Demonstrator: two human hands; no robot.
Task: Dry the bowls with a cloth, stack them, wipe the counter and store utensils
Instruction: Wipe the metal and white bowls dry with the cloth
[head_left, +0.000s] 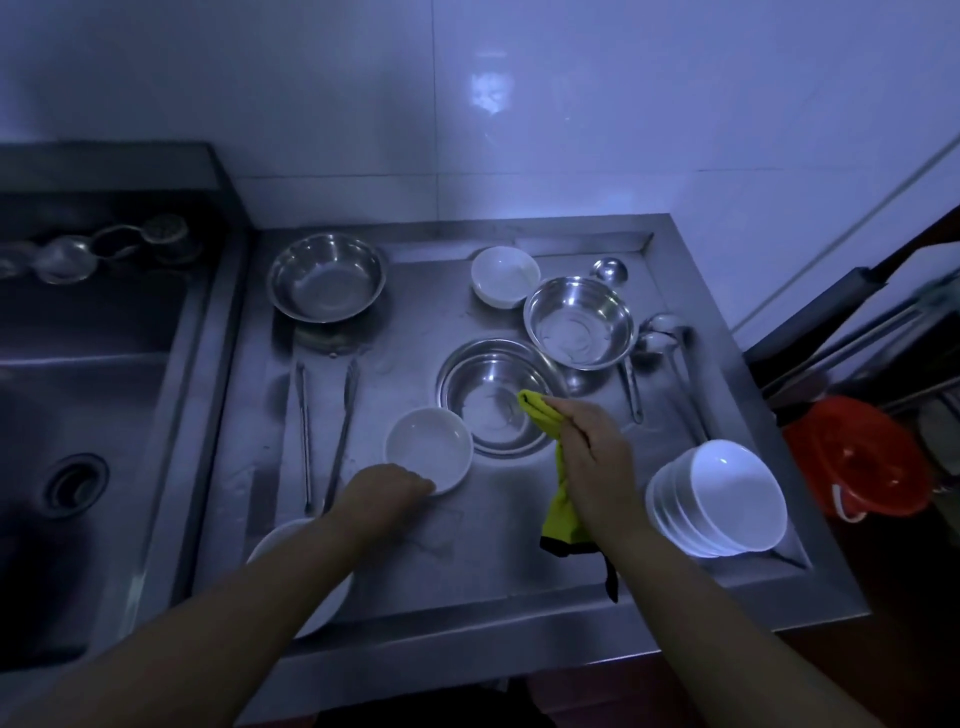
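My left hand (395, 486) curls on the near rim of the white bowl (429, 449) on the tabletop (498, 566); my right hand (589, 457) pinches the yellow cloth (545, 415). I should lift the bowl level, then wipe inside.

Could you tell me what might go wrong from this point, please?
The stack of white bowls leans on its side near the counter's front right corner, so a nudge might roll it off. The left hand has only a grip on the near rim of the white bowl; wet, it could slip.
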